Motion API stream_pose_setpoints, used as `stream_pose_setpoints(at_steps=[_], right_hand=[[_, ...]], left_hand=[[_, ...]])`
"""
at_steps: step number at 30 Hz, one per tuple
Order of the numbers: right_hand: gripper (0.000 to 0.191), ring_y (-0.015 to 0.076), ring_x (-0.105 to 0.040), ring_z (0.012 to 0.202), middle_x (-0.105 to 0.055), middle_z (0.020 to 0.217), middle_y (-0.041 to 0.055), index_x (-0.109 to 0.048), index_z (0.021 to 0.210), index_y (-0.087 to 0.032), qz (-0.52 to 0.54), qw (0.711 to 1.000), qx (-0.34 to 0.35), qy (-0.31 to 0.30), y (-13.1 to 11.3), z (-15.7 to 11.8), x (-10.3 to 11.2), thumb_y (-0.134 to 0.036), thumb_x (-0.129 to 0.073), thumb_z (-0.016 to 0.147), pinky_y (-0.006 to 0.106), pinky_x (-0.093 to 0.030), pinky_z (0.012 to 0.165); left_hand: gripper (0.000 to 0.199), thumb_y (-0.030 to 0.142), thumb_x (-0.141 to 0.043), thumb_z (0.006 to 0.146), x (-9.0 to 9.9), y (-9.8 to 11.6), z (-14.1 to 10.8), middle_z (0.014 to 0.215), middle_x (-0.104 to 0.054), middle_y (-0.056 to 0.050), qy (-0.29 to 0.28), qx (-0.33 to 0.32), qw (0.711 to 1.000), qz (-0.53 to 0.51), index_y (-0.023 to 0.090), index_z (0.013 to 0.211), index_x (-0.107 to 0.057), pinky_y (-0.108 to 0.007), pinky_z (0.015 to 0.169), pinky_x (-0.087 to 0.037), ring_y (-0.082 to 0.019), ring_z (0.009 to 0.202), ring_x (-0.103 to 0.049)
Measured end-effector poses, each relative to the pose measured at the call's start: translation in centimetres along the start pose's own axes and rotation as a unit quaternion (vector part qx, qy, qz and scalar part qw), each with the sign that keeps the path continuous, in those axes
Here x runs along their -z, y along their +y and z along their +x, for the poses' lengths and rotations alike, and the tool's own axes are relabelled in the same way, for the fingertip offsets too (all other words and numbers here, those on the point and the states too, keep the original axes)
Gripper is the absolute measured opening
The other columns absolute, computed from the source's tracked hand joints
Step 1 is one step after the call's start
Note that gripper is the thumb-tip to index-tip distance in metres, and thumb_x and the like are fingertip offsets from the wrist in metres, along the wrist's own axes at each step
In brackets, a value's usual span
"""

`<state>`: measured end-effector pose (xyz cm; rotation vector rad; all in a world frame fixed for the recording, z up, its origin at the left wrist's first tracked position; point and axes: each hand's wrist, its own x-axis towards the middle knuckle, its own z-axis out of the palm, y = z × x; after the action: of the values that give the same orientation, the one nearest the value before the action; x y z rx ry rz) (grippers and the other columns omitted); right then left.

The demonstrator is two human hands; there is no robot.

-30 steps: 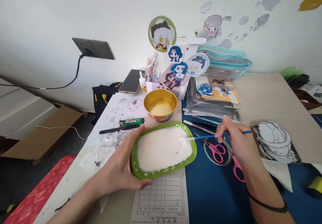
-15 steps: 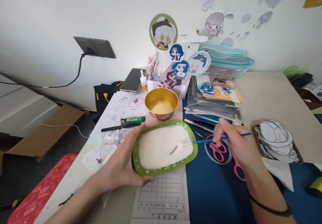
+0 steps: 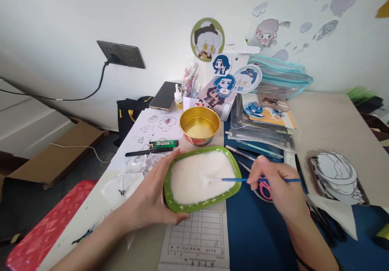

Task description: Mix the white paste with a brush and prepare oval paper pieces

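A green-rimmed tray (image 3: 203, 207) full of white pulpy material (image 3: 194, 181) is gripped at its left end by my left hand (image 3: 148, 194), thumb at the near edge and fingers at the far edge. My right hand (image 3: 278, 186) is closed around a thin blue brush (image 3: 237, 179) held almost level over the tray's right side. The brush's pale tip touches the white material. Just behind the tray stands a gold-coloured tin (image 3: 199, 131). Partly hidden by my right hand are pink-handled scissors (image 3: 265, 190).
Printed paper (image 3: 194, 242) lies in front of the tray. Paper scraps (image 3: 136, 163), a black pen (image 3: 146, 152) and a phone (image 3: 166, 95) are on the left. Pens and a clear pouch (image 3: 258, 135) lie behind my right hand. Cutouts fill a brown tray (image 3: 316, 179) at right.
My right hand has moved the brush left, its tip now further into the tray. The dark green fleck in the white material no longer shows. The view has shifted slightly.
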<state>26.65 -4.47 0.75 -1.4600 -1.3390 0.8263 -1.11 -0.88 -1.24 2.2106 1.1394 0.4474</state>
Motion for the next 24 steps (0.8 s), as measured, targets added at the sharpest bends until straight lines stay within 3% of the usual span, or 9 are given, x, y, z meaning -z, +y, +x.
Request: stream_pose_setpoints(at_steps=[2, 3, 7, 11, 16, 21, 22, 24], right_hand=[[0.046, 0.0113, -0.056, 0.049, -0.060, 0.048, -0.0006, -0.064, 0.051, -0.021, -0.005, 0.996, -0.024, 0.085, 0.2, 0.1, 0.5, -0.044, -0.048, 0.088, 0.025, -0.042, 0.054], [0.045, 0.0113, -0.056, 0.050, -0.061, 0.049, -0.0003, -0.065, 0.052, -0.021, -0.011, 0.995, -0.028, 0.098, 0.2, 0.2, 0.7, -0.045, -0.049, 0.087, 0.024, -0.042, 0.053], [0.050, 0.0116, -0.055, 0.049, -0.058, 0.046, 0.0003, -0.062, 0.047, -0.020, -0.005, 0.999, -0.039, 0.010, 0.3, 0.4, 1.1, -0.047, -0.048, 0.087, 0.025, -0.043, 0.057], [0.046, 0.0113, -0.056, 0.050, -0.060, 0.049, 0.0000, -0.064, 0.051, -0.021, -0.024, 0.995, -0.045, 0.084, 0.4, 0.6, 1.3, -0.047, -0.050, 0.086, 0.024, -0.042, 0.054], [0.048, 0.0127, -0.055, 0.050, -0.058, 0.047, 0.0001, -0.063, 0.050, -0.020, 0.015, 0.999, -0.012, -0.032, -0.1, 0.0, 0.5, -0.042, -0.046, 0.089, 0.028, -0.041, 0.059], [0.037, 0.0135, -0.059, 0.062, -0.066, 0.062, -0.0002, -0.068, 0.064, -0.021, -0.003, 0.987, 0.086, -0.139, -1.2, -0.1, -1.6, -0.029, -0.044, 0.092, 0.030, -0.041, 0.067], [0.036, 0.0135, -0.059, 0.063, -0.066, 0.063, -0.0004, -0.068, 0.065, -0.021, -0.015, 0.987, 0.091, -0.134, -1.1, 0.0, -1.7, -0.028, -0.045, 0.091, 0.029, -0.041, 0.068], [0.035, 0.0132, -0.058, 0.062, -0.065, 0.061, -0.0011, -0.066, 0.062, -0.021, -0.034, 0.994, 0.081, -0.063, -0.9, 0.1, -1.4, -0.028, -0.047, 0.091, 0.029, -0.041, 0.067]], left_hand=[[0.114, 0.039, -0.075, 0.054, 0.0, 0.0, 0.0, 0.144, -0.028, -0.014, -0.005, 0.000, 1.000, 0.000, 0.025, 0.142, -0.004, -0.057, 0.105, -0.028, -0.038, 0.129, -0.031], [0.114, 0.039, -0.075, 0.054, 0.0, -0.1, 0.0, 0.144, -0.028, -0.014, -0.005, 0.000, 1.000, 0.000, 0.025, 0.142, -0.004, -0.057, 0.105, -0.028, -0.038, 0.129, -0.031], [0.116, 0.039, -0.075, 0.053, -0.1, -0.2, 0.1, 0.144, -0.029, -0.014, -0.001, -0.004, 1.000, -0.003, 0.026, 0.142, -0.003, -0.058, 0.104, -0.030, -0.039, 0.128, -0.032], [0.116, 0.040, -0.075, 0.052, -0.3, -0.2, 0.0, 0.143, -0.030, -0.014, 0.008, -0.005, 1.000, -0.007, 0.025, 0.142, -0.004, -0.057, 0.103, -0.031, -0.039, 0.128, -0.034], [0.115, 0.041, -0.075, 0.052, -0.4, -0.1, -0.1, 0.143, -0.031, -0.014, 0.022, -0.013, 1.000, -0.003, 0.024, 0.142, -0.005, -0.056, 0.103, -0.031, -0.038, 0.127, -0.034], [0.113, 0.040, -0.075, 0.052, -0.3, -0.1, 0.1, 0.143, -0.030, -0.014, 0.035, -0.019, 0.999, -0.003, 0.023, 0.142, -0.009, -0.056, 0.105, -0.030, -0.037, 0.128, -0.033], [0.112, 0.040, -0.075, 0.052, -0.3, -0.1, 0.1, 0.143, -0.030, -0.014, 0.036, -0.022, 0.999, -0.003, 0.023, 0.142, -0.009, -0.056, 0.105, -0.030, -0.037, 0.128, -0.034], [0.112, 0.041, -0.075, 0.053, -0.3, -0.2, 0.0, 0.143, -0.031, -0.014, 0.034, -0.024, 0.999, -0.001, 0.023, 0.142, -0.008, -0.056, 0.105, -0.030, -0.037, 0.128, -0.033]])
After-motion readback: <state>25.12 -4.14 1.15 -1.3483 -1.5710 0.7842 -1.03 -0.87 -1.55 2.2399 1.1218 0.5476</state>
